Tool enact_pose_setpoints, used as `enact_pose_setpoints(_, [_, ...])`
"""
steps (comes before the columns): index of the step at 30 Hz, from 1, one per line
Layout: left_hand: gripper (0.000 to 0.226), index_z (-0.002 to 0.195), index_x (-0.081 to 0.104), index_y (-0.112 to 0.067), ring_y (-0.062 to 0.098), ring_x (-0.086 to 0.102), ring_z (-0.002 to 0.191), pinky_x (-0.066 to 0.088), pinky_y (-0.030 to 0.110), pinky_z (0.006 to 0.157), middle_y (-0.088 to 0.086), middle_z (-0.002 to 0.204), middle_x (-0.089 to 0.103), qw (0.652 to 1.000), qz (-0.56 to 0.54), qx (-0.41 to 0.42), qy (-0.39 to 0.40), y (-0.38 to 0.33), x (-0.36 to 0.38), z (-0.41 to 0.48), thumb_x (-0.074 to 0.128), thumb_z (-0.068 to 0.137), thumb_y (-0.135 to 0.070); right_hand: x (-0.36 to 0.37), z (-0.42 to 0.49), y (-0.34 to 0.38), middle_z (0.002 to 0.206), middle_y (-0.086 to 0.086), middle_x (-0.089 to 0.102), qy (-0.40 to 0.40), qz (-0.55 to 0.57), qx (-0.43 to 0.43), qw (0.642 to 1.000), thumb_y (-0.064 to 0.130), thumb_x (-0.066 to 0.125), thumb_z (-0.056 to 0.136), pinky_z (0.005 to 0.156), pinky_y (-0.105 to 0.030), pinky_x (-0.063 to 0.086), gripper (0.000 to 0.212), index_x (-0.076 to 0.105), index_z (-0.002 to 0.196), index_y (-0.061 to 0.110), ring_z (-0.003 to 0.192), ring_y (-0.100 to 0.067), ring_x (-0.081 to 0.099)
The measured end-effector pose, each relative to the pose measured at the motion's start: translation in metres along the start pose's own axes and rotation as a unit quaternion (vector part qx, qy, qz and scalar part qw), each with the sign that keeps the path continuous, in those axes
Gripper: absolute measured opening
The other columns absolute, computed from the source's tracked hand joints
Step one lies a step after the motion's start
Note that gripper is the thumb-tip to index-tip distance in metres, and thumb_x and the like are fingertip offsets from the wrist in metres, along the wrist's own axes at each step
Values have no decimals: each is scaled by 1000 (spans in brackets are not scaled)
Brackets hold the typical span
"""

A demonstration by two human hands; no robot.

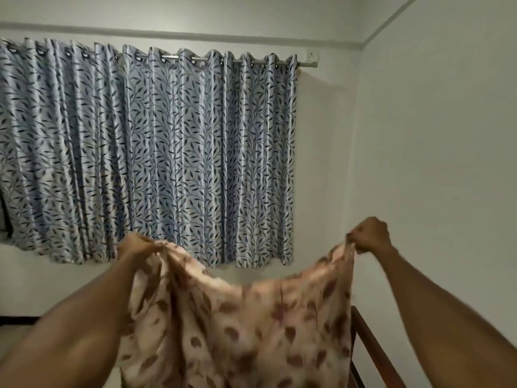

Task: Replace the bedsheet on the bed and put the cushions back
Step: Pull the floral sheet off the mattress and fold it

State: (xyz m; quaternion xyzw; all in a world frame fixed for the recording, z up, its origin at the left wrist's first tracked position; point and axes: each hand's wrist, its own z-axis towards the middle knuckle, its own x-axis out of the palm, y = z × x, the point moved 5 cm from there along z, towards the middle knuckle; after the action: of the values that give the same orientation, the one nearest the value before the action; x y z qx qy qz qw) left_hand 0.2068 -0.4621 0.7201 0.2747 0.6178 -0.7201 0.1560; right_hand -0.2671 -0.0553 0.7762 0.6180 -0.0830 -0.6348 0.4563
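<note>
While both fists pinch its top hem, the cream bedsheet with brown leaf print hangs at six o'clock, before a blue leaf-patterned curtain. The left hand at eight o'clock clutches a bunched wad; the right hand at four o'clock grips a thin corner. That corner could slip on a hard flick, and the bunched side may land twisted or snag the brown wooden rail at five o'clock. The hem runs nine to three, sagging midway; the length drops toward six.
</note>
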Motion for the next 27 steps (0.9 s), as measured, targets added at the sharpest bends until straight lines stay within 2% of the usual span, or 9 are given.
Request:
enact_pose_setpoints(1, [24, 88, 75, -2, 38, 72, 84, 54, 39, 70, 23, 88, 72, 995, -3, -28, -93, 2, 9, -4, 89, 81, -20, 5, -4, 11, 81, -18, 75, -112, -35, -18, 993, 12, 80, 83, 66, -33, 60, 12, 78, 90, 2, 73, -31, 74])
enact_pose_setpoints(3, [35, 89, 68, -2, 36, 67, 92, 48, 35, 64, 19, 95, 68, 990, 59, -69, -106, 5, 40, -9, 86, 83, -32, 27, -8, 33, 94, -16, 72, -156, -110, -47, 980, 10, 71, 89, 68, -33, 55, 11, 71, 96, 2, 89, -35, 72])
enact_pose_setpoints(8, [49, 120, 63, -7, 34, 64, 114, 52, 37, 83, 15, 123, 66, 983, 160, -84, 0, 37, 78, -5, 76, 90, -44, 68, 1, 41, 114, -13, 68, -36, -217, -22, 975, 6, 62, 88, 81, -38, 59, 22, 69, 109, 8, 104, -33, 71])
enact_pose_setpoints(11, [42, 110, 69, 0, 33, 67, 99, 55, 33, 80, 18, 113, 71, 989, 77, -125, 25, 71, 79, -6, 71, 94, -39, 83, -1, 33, 102, -17, 71, 8, -181, -11, 983, 7, 68, 80, 76, -41, 64, 13, 67, 93, 8, 88, -34, 74])
enact_pose_setpoints(14, [43, 105, 72, 4, 38, 72, 92, 63, 46, 83, 23, 102, 74, 982, -84, -166, 37, 114, 97, 12, 75, 88, -36, 104, -16, 30, 79, -19, 74, 84, -139, -2, 987, 6, 74, 80, 55, -37, 64, 8, 68, 81, 1, 60, -32, 75])
enact_pose_setpoints(16, [36, 101, 75, 4, 33, 68, 77, 61, 39, 75, 21, 96, 73, 971, -168, -164, 47, 109, 111, -5, 70, 96, -31, 121, -27, 29, 67, -15, 74, 150, -128, 13, 980, 9, 79, 82, 48, -32, 60, 12, 71, 83, 0, 53, -26, 74])
enact_pose_setpoints(18, [33, 104, 75, 4, 28, 59, 69, 51, 32, 65, 17, 86, 67, 966, -204, -149, 63, 81, 117, -42, 62, 104, -27, 139, -37, 30, 65, -12, 75, 184, -120, 12, 976, 14, 84, 80, 54, -33, 63, 18, 72, 86, 1, 56, -24, 75])
enact_pose_setpoints(22, [34, 113, 74, 4, 30, 60, 80, 50, 36, 76, 17, 103, 63, 944, -261, -157, 130, 57, 148, -76, 57, 107, -25, 176, -62, 35, 67, -16, 75, 227, -52, 15, 972, 6, 85, 77, 68, -45, 66, 16, 76, 85, -3, 64, -28, 77])
enact_pose_setpoints(27, [26, 91, 76, -4, 31, 64, 79, 53, 36, 73, 18, 100, 66, 927, -287, -189, 146, 39, 185, -109, 67, 101, -26, 221, -108, 45, 76, -23, 75, 302, 51, -1, 952, -2, 82, 79, 71, -54, 65, 10, 78, 87, -7, 69, -35, 77])
